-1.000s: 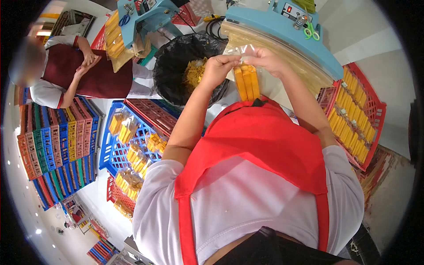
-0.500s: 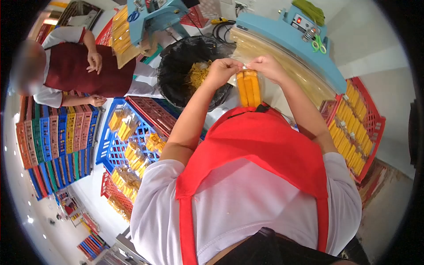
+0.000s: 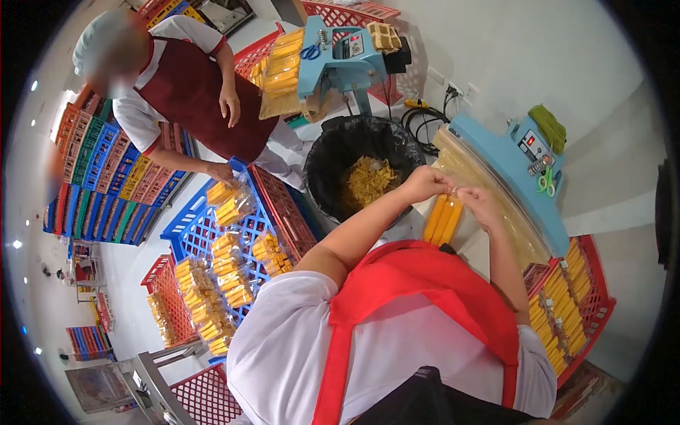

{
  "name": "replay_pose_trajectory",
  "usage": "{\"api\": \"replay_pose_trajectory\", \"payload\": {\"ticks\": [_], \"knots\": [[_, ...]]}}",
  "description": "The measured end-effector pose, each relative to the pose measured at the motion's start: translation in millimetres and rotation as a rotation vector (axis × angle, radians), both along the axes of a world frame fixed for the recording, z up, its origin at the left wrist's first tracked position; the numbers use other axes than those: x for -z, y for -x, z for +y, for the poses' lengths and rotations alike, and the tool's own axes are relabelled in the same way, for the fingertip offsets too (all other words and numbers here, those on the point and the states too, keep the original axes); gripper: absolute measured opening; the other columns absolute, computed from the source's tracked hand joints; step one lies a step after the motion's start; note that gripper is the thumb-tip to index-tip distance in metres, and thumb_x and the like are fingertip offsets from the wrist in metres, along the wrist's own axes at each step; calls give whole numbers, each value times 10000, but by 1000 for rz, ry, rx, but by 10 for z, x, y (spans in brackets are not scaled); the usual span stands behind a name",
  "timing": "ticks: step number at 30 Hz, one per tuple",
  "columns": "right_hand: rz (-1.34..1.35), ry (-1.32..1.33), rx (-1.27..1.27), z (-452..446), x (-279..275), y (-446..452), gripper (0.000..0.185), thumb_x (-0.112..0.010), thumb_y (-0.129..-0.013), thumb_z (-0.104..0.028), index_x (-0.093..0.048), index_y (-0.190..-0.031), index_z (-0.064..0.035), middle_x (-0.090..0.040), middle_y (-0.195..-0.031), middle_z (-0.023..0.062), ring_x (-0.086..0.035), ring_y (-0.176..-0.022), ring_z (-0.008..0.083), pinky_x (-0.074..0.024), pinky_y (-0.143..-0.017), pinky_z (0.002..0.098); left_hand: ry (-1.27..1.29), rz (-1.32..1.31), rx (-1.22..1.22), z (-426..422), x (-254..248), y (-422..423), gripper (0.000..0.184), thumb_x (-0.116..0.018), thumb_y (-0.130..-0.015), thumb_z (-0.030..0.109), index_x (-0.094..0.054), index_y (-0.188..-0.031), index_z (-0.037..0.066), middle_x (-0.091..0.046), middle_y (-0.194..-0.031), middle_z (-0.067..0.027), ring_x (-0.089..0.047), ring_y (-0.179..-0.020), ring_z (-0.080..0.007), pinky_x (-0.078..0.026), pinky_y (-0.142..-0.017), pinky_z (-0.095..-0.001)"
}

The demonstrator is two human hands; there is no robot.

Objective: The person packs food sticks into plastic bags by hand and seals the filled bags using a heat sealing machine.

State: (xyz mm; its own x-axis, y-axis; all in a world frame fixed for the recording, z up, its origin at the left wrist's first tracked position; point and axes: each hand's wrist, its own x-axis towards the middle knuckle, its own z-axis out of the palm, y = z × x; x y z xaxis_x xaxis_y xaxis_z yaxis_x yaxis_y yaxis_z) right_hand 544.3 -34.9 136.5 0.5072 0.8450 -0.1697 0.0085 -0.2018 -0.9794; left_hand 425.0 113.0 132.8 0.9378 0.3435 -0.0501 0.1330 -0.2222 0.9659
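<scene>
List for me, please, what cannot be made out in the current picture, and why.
All in the head view:
Mouth of the clear bag: partly covered by the left hand and right hand.
Bottom of the black-lined bin: hidden under yellow scraps.
Any print on the white labels: too small.
Markings on the nearer blue machine: too small.

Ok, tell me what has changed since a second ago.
The co-worker has parted their joined hands, one hand reaching down to the blue crate. The view has swung toward the co-worker's side. Unchanged: the left hand and right hand pinch the top of the clear bag of yellow sticks.
</scene>
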Motion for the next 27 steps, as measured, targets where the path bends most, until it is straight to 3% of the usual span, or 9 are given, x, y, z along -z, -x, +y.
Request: {"api": "replay_pose_trajectory", "payload": {"ticks": [5,7,9,14,16,18,22,24,27], "knots": [[-115,192,-21,-163,106,-203,195,-578,-764,-183,-616,-813,2,-545,-726,-26,-468,-681,56,-373,-615,207,-148,-60,196,40,-11,-252,158,-645,-697,155,-632,-826,64,-623,-721,-18,-539,-658,-65,-432,-638,-221],[-48,63,-2,-177,231,-210,191,-586,-760,-189,-614,-802,-4,-539,-712,-30,-458,-672,55,-364,-605,203,-200,23,290,68,-124,-295,135,-647,-691,119,-634,-811,60,-619,-734,-25,-540,-648,-81,-433,-620,-233],[-18,107,103,-174,147,-100,195,-597,-754,-198,-614,-804,-9,-547,-721,-25,-452,-647,55,-351,-583,198,-44,37,288,86,31,-358,119,-633,-701,66,-625,-811,21,-616,-733,-45,-556,-672,-86,-441,-621,-226],[182,-97,328,-252,372,-18,210,-598,-758,-208,-615,-744,1,-551,-660,-5,-461,-593,66,-364,-553,209,-43,93,84,-51,5,-270,201,-603,-753,172,-623,-863,4,-619,-789,-66,-560,-739,-107,-436,-707,-241],[261,-73,399,-276,328,7,196,-604,-754,-205,-600,-733,-11,-533,-627,-5,-452,-566,71,-358,-533,212,83,123,116,-112,158,-195,282,-546,-804,234,-596,-947,-4,-607,-867,-70,-536,-848,-126,-398,-791,-248],[345,-52,464,-278,382,4,184,-609,-750,-202,-585,-722,-22,-514,-593,-5,-442,-540,75,-353,-513,215,519,16,-36,-311,214,-111,361,-556,-797,227,-527,-1067,-10,-565,-1016,-96,-504,-927,-122,-372,-831,-245],[595,-124,642,-235,671,4,158,-617,-743,-174,-543,-746,-35,-495,-590,4,-442,-512,98,-350,-484,223,192,-105,-166,-559,554,-203,408,-537,-817,213,-442,-1136,-23,-514,-1058,-99,-436,-1023,-152,-310,-898,-268],[669,-105,689,-206,772,-44,157,-617,-743,-164,-537,-764,-31,-507,-614,11,-457,-520,104,-361,-489,225,53,-85,-157,-467,480,-300,413,-558,-803,196,-439,-1124,-33,-530,-1002,-91,-461,-982,-146,-338,-866,-253],[748,-192,688,-108,825,-176,152,-606,-753,-154,-527,-794,-31,-528,-692,33,-488,-555,125,-406,-521,244,451,75,-97,-274,494,-531,422,-575,-775,151,-444,-1111,-68,-537,-889,-98,-525,-807,-147,-431,-695,-237]]}}
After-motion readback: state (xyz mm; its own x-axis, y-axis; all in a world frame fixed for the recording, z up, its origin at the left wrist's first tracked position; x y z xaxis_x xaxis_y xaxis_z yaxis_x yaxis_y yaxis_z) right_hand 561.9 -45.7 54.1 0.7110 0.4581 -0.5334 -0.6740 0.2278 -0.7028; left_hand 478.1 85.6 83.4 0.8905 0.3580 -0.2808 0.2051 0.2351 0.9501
